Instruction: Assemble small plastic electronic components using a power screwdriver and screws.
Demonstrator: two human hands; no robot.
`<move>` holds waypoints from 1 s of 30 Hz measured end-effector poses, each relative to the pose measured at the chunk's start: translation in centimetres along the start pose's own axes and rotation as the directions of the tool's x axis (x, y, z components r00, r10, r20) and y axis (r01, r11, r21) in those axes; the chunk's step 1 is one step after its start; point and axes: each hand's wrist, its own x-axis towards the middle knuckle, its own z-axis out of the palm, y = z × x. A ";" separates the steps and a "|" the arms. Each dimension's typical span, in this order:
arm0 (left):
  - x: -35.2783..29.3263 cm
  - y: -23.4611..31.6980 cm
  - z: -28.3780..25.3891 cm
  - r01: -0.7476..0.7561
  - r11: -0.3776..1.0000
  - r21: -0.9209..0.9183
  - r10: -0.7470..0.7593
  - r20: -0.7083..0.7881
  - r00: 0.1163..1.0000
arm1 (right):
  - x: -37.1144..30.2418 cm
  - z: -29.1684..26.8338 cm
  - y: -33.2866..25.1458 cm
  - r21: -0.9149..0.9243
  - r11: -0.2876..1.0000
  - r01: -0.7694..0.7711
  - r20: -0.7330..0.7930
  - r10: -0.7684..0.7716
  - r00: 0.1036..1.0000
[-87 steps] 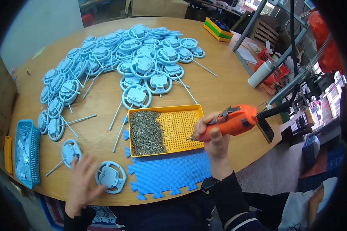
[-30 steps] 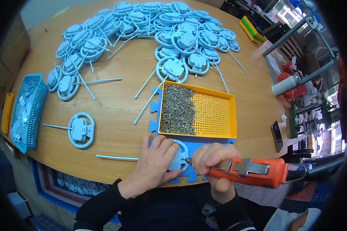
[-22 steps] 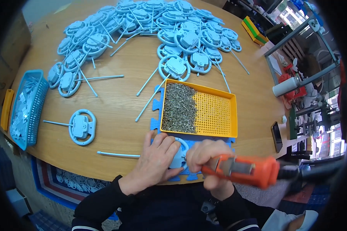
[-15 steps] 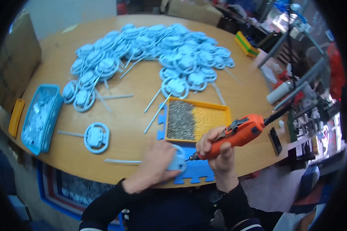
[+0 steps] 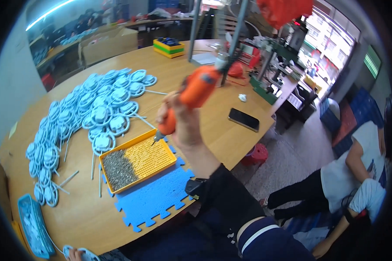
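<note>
My right hand (image 5: pixel 185 124) is closed round an orange electric screwdriver (image 5: pixel 200 87), blurred by motion. Its bit points down above the right half of a yellow tray (image 5: pixel 139 182), where a textured yellow surface shows. Small metal screws (image 5: pixel 119 168) are heaped in the tray's left half. At the lower left edge my left hand (image 5: pixel 75 255), only partly visible, has its fingers closed on the rim of a light blue wheel-shaped part (image 5: pixel 87 255). The tray rests partly on a blue foam mat (image 5: pixel 154 195).
Many light blue wheel-shaped parts (image 5: pixel 101 114) with thin stems lie piled at the left. A light blue basket (image 5: pixel 35 224) stands near the front left. A black phone (image 5: pixel 244 119) lies at the right, and a green-yellow box (image 5: pixel 169 48) sits far back. A seated person (image 5: pixel 348 169) is at the right.
The view has swung to the right. The screwdriver has risen away from the blue part to above the tray. My left hand and a blue part are now at the lower left, off the mat.
</note>
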 end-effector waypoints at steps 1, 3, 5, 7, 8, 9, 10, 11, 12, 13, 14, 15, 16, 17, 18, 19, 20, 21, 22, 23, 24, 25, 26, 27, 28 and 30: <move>-0.8 0.1 0.3 0.073 0.996 -0.057 -0.073 0.010 0.997 | -0.1 -0.5 0.1 -0.048 0.998 -0.042 0.023 0.044 0.999; -0.9 1.2 0.9 0.085 0.964 -0.251 -0.103 -0.060 0.993 | -0.6 -1.7 -0.4 -0.247 0.961 -0.127 0.052 0.144 0.988; 0.6 4.3 0.8 0.284 0.827 -0.484 -0.268 0.103 0.958 | -0.9 -1.2 -1.1 -0.375 0.925 -0.051 0.147 0.114 0.983; 3.1 6.7 1.5 -0.107 0.933 -0.345 0.067 -0.126 0.990 | -0.7 -1.7 -1.6 -0.439 0.898 -0.022 0.165 0.104 0.981; 4.8 8.4 1.4 -0.227 0.905 -0.360 0.181 -0.157 0.971 | -0.4 -2.2 -1.4 -0.528 0.849 0.010 0.188 0.106 0.976; 6.5 10.1 1.2 -0.345 0.861 -0.374 0.293 -0.190 0.937 | -0.1 -2.6 -1.6 -0.613 0.789 0.043 0.210 0.110 0.971; 8.0 11.6 1.4 -0.434 0.834 -0.341 0.374 -0.229 0.899 | 0.2 -3.1 -1.9 -0.627 0.779 -0.021 0.186 0.176 0.967; 9.4 13.2 1.8 -0.524 0.794 -0.307 0.457 -0.267 0.848 | 0.7 -3.7 -2.3 -0.639 0.769 -0.020 0.174 0.169 0.970; 10.5 15.0 2.2 -0.577 0.741 -0.343 0.498 -0.296 0.815 | 1.1 -4.4 -2.7 -0.652 0.758 -0.021 0.162 0.166 0.973; 11.2 16.7 2.2 -0.619 0.691 -0.374 0.531 -0.318 0.785 | 1.5 -5.2 -2.4 -0.658 0.752 -0.028 0.149 0.167 0.975; 11.6 18.6 1.8 -0.643 0.621 -0.448 0.573 -0.300 0.762 | 2.0 -6.1 -2.0 -0.700 0.713 -0.040 0.127 0.179 0.976; 11.8 20.8 1.0 -0.651 0.553 -0.519 0.607 -0.284 0.742 | 2.3 -6.5 -2.2 -0.703 0.710 -0.047 0.117 0.180 0.977; 11.9 22.8 0.3 -0.698 0.445 -0.560 0.680 -0.296 0.671 | 2.5 -6.6 -2.4 -0.706 0.703 -0.088 0.077 0.200 0.977; 12.0 24.8 -0.2 -0.730 0.332 -0.597 0.742 -0.312 0.593 | 2.7 -6.8 -2.7 -0.707 0.696 -0.129 0.038 0.220 0.975; 12.4 27.1 0.0 -0.722 0.214 -0.658 0.833 -0.264 0.487 | 2.5 -7.6 -3.6 -0.704 0.701 -0.118 0.029 0.195 0.980; 12.4 29.0 0.0 -0.688 0.120 -0.716 0.896 -0.221 0.385 | 2.6 -8.1 -4.0 -0.700 0.703 -0.126 0.030 0.205 0.978; 11.9 30.7 -1.3 -0.627 -0.015 -0.779 0.899 -0.284 0.332 | 3.2 -7.6 -4.4 -0.693 0.712 -0.113 0.022 0.178 0.984; 11.3 32.8 -1.6 -0.550 -0.141 -0.823 0.898 -0.340 0.279 | 3.4 -8.1 -4.7 -0.677 0.729 -0.104 0.004 0.145 0.989; 10.6 34.4 -1.0 -0.429 -0.167 -0.888 0.920 -0.297 0.257 | 3.7 -8.2 -5.3 -0.681 0.724 -0.110 0.009 0.158 0.987; 10.1 35.7 -0.2 -0.300 -0.186 -0.936 0.938 -0.259 0.228 | 3.9 -8.3 -5.7 -0.661 0.744 -0.098 -0.010 0.122 0.993; 9.5 37.0 0.5 -0.293 -0.198 -0.936 0.934 -0.270 0.232 | 4.1 -8.6 -6.5 -0.645 0.760 -0.084 -0.033 0.082 0.996; 8.9 37.8 1.2 -0.129 -0.192 -0.973 0.953 -0.216 0.210 | 4.4 -8.7 -7.0 -0.647 0.757 -0.092 -0.027 0.098 0.995; 8.5 38.5 1.6 0.037 -0.178 -0.983 0.969 -0.169 0.179 | 4.6 -8.8 -7.5 -0.625 0.780 -0.032 -0.019 0.025 0.999; 8.2 39.0 1.8 0.046 -0.190 -0.981 0.966 -0.178 0.187 | 4.8 -9.0 -8.3 -0.604 0.797 0.029 -0.018 -0.050 0.999; 8.2 39.1 2.0 0.217 -0.127 -0.968 0.983 -0.093 0.159 | 5.1 -9.3 -8.4 -0.608 0.793 0.019 -0.033 -0.048 0.998; 8.4 38.7 1.6 0.397 -0.023 -0.918 0.993 0.025 0.114 | 5.6 -8.9 -8.4 -0.618 0.785 0.025 -0.052 -0.073 0.996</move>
